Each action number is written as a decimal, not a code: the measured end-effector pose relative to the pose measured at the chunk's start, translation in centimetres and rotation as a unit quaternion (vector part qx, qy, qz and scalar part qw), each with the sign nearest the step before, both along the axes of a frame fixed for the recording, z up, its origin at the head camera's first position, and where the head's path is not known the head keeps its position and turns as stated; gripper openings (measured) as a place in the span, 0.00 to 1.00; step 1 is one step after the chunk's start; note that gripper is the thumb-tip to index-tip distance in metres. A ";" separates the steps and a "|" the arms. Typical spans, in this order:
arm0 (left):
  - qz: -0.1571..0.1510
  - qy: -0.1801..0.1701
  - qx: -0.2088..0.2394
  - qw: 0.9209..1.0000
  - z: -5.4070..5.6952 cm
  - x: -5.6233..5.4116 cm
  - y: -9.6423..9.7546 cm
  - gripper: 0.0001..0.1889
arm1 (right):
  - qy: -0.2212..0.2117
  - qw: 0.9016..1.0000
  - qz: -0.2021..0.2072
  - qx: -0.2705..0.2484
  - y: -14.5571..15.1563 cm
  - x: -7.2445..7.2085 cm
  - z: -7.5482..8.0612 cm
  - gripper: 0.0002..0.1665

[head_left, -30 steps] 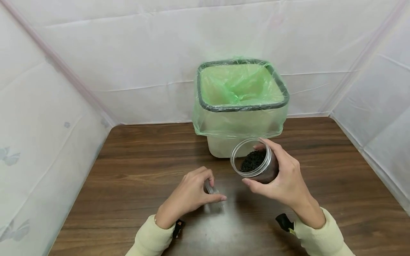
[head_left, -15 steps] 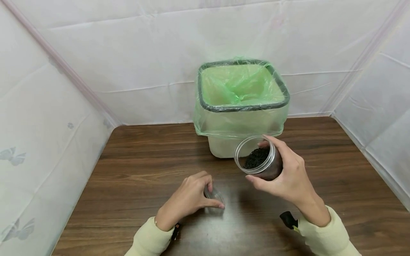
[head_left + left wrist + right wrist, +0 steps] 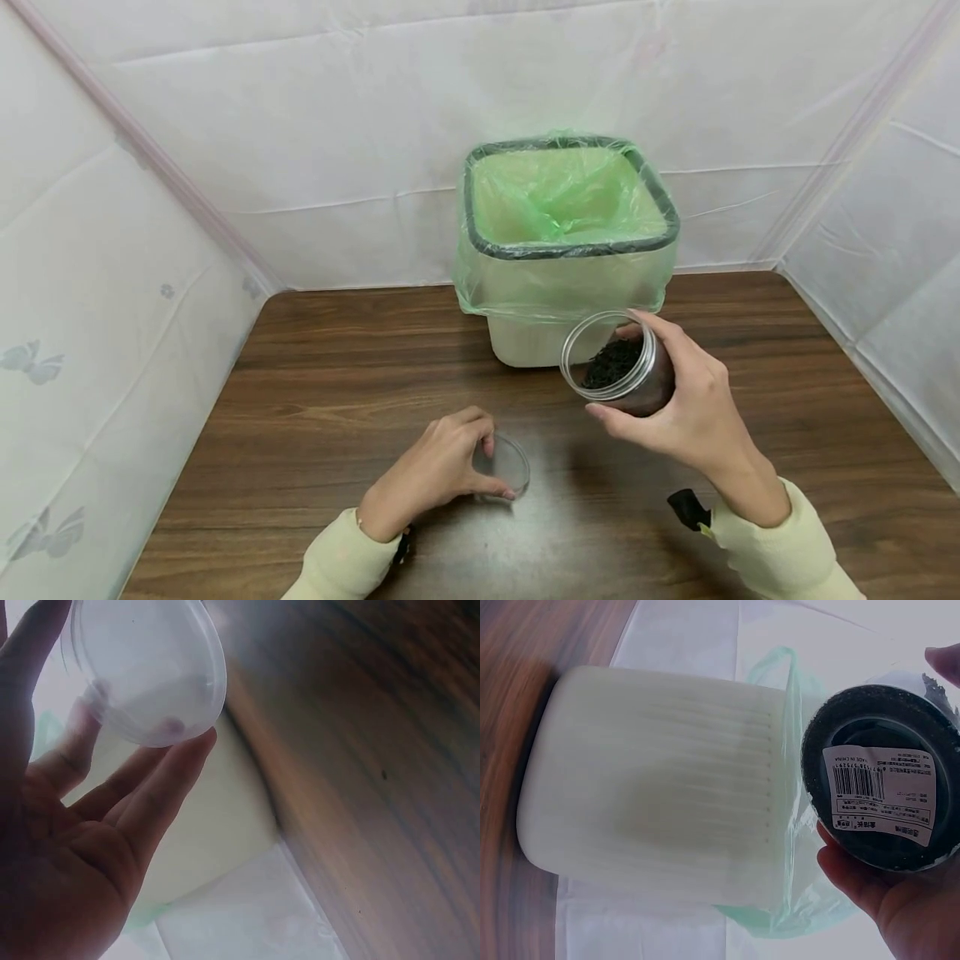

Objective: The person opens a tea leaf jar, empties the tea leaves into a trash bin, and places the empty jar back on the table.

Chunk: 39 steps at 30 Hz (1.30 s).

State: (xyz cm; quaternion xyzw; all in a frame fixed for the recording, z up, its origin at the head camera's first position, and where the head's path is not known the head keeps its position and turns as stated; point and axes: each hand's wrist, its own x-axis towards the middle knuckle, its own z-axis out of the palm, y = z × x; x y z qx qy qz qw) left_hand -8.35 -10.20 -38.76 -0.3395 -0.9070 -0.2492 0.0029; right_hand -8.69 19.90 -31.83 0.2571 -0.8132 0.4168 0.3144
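My right hand grips a clear round jar from its right side, tilted so its uncovered mouth points left and toward me. Dark, shredded loose stuff like tea leaves lies inside. In the right wrist view the jar's base carries a printed label with a barcode. My left hand holds a clear round lid by its edge, thumb on the near side and fingers on the far side, low over the table. The left wrist view shows the see-through lid between thumb and fingers.
A pale bin with a dark rim and a green plastic liner folded over it stands at the table's back, just beyond the jar. White sheeting encloses the brown wooden table at the back and sides.
The right hand has drifted right and slightly up with the jar, still tilted. My left hand has turned the lid from nearly edge-on to flatter, and lowered slightly toward me.
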 end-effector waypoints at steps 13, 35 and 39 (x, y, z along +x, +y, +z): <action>-0.032 -0.005 -0.040 0.999 -0.6 -0.1 -0.2 0.38 | -0.007 1.000 -0.011 0.012 0.6 0.1 0.5 0.56; 0.014 0.025 0.042 0.999 2.0 -1.5 -0.3 0.20 | 0.002 1.000 -0.025 0.015 1.5 0.2 1.4 0.56; 0.025 0.028 0.051 0.998 2.7 -1.8 -0.4 0.19 | 0.013 1.000 -0.025 0.010 1.5 0.2 1.4 0.57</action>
